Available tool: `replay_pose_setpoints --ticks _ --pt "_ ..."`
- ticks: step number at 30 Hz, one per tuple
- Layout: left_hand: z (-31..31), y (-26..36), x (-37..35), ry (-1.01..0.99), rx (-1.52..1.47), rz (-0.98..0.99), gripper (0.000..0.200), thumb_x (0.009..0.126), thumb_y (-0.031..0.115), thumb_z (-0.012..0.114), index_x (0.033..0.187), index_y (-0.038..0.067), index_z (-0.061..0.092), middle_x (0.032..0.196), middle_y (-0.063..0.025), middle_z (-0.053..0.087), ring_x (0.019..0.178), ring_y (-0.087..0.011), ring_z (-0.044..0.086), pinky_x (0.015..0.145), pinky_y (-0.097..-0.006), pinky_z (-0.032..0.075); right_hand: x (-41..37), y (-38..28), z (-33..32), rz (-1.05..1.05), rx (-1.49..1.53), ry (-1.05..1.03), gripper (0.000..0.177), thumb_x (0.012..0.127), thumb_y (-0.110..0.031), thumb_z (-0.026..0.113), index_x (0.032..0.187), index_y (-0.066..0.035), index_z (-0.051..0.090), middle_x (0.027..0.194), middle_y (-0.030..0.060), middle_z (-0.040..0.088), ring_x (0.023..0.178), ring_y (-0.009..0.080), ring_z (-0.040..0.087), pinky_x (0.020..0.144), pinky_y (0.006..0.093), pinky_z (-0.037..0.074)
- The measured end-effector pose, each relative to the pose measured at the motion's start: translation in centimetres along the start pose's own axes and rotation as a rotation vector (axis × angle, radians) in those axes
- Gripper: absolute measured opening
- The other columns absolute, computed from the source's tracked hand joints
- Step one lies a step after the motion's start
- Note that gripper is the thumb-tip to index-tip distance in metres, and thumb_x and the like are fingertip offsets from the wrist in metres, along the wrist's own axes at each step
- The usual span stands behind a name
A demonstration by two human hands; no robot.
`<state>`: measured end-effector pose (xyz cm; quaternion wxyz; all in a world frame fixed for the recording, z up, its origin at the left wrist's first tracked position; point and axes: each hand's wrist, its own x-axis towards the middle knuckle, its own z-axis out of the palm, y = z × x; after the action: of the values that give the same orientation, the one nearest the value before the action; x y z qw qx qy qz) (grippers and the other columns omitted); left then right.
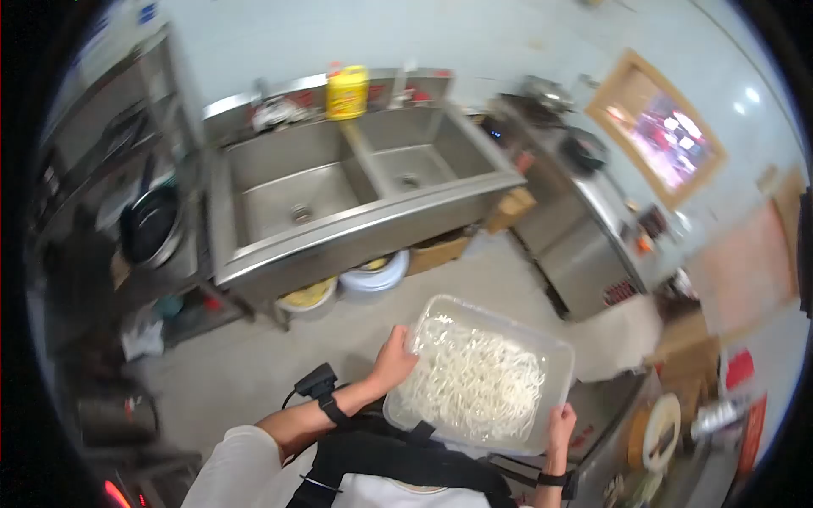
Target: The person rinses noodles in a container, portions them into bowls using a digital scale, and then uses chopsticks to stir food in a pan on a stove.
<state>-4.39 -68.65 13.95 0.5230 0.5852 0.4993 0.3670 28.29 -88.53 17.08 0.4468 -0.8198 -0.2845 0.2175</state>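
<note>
A translucent white plastic tub (555, 356) is held in front of my body, slightly tilted. White noodles (478, 381) lie spread across its bottom. My left hand (395, 357) grips the tub's left rim, fingers closed round the edge. On the opposite side my right hand (561, 423) clasps the right rim near the lower corner. The fingers beneath the tub are partly hidden.
Ahead stands a steel double sink (296, 224) with a yellow jug (347, 91) on its back ledge. White buckets (377, 278) sit beneath. A shelf with a black pan (152, 224) is left; a steel counter (576, 245) runs along the right. A round board (660, 432) lies lower right.
</note>
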Motion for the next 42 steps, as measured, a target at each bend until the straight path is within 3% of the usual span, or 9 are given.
replay_pose_setpoints --ticks 6,18,23,28,31,33,36,39,42 --pt "-10.6 -2.3 4.9 0.373 -0.366 -0.099 0.032 0.066 -0.01 0.044 0.095 0.003 0.039 0.084 -0.0086 0.055 0.077 -0.0118 0.053 0.064 -0.0234 0.041 11.9 -10.9 17.6 -0.097 0.012 -0.378 0.009 0.077 -0.011 0.05 0.075 -0.002 0.051 0.062 -0.0051 0.042 0.055 0.0038 0.035 0.047 0.0206 0.029" --pt "-23.6 -4.1 8.3 0.988 -0.348 -0.268 0.04 0.066 -0.008 0.045 0.104 -0.001 0.038 0.086 -0.012 0.057 0.074 -0.0157 0.056 0.065 -0.0251 0.044 20.4 -24.4 49.6 -0.541 -0.11 -0.975 0.016 0.068 -0.009 0.05 0.074 0.005 0.051 0.061 0.0074 0.051 0.058 0.0121 0.046 0.055 0.027 0.038" --pt "-27.0 -4.8 8.1 0.993 -0.37 -0.356 0.055 0.066 -0.009 0.045 0.119 -0.001 0.033 0.102 -0.0146 0.054 0.089 -0.0167 0.054 0.075 -0.0257 0.042 19.9 -24.8 56.5 -0.616 -0.153 -1.04 0.018 0.068 -0.011 0.051 0.074 0.006 0.052 0.06 0.0118 0.052 0.058 0.0158 0.05 0.055 0.0296 0.04" --pt "-28.8 -7.0 8.7 0.933 -0.379 -0.086 0.074 0.063 -0.015 0.042 0.131 0.004 0.019 0.124 -0.014 0.038 0.11 -0.0177 0.041 0.09 -0.0256 0.034 18.8 -28.5 58.9 -0.732 -0.296 -1.03 0.018 0.068 -0.01 0.051 0.075 0.006 0.051 0.061 0.0157 0.054 0.057 0.0266 0.053 0.056 0.0334 0.042" --pt "-29.6 -6.3 8.8 0.946 -0.291 -0.109 0.073 0.062 -0.015 0.04 0.13 0.003 0.022 0.123 -0.0136 0.039 0.109 -0.0176 0.042 0.089 -0.0251 0.034 18.2 -29.8 61.1 -0.835 -0.474 -1.059 0.022 0.069 -0.012 0.054 0.085 0.003 0.051 0.077 0.0167 0.056 0.072 0.0314 0.053 0.066 0.0357 0.042" --pt "-30.0 -5.9 8.9 0.946 -0.296 -0.138 0.072 0.062 -0.016 0.04 0.13 0.003 0.023 0.124 -0.0135 0.039 0.11 -0.0175 0.042 0.089 -0.0248 0.033 15.7 -32.1 61.8 -1.36 -0.417 -0.65 0.035 0.069 -0.016 0.057 0.1 -0.003 0.049 0.098 0.0195 0.05 0.094 0.0353 0.045 0.079 0.0385 0.038" --pt "-30.0 -4.2 9.0 0.945 -0.307 -0.202 0.072 0.061 -0.016 0.039 0.13 0.002 0.024 0.124 -0.0131 0.039 0.11 -0.0174 0.041 0.09 -0.0243 0.032 12.7 -34.0 65.1 -1.448 -0.303 -0.937 0.047 0.068 -0.019 0.06 0.111 -0.008 0.044 0.113 0.0202 0.04 0.105 0.0364 0.035 0.088 0.0398 0.032" --pt "-30.3 -4.7 9.1 0.958 -0.229 -0.213 0.073 0.061 -0.016 0.039 0.13 0.002 0.024 0.124 -0.0125 0.039 0.111 -0.0171 0.04 0.091 -0.024 0.031 11.4 -32.4 69.4 -1.464 -0.468 -1.143 0.051 0.073 -0.029 0.057 0.117 -0.009 0.042 0.116 0.0202 0.039 0.106 0.0367 0.035 0.091 0.0435 0.028" --pt "-30.3 -5.0 9.1 0.961 -0.199 -0.219 0.073 0.06 -0.016 0.038 0.13 0.001 0.023 0.125 -0.012 0.039 0.112 -0.0168 0.039 0.092 -0.024 0.029 10.9 -32.2 70.4 -1.381 -0.909 -1.214 0.061 0.077 -0.047 0.047 0.128 -0.016 0.031 0.131 0.0219 0.024 0.117 0.0401 0.026 0.097 0.0442 0.02"
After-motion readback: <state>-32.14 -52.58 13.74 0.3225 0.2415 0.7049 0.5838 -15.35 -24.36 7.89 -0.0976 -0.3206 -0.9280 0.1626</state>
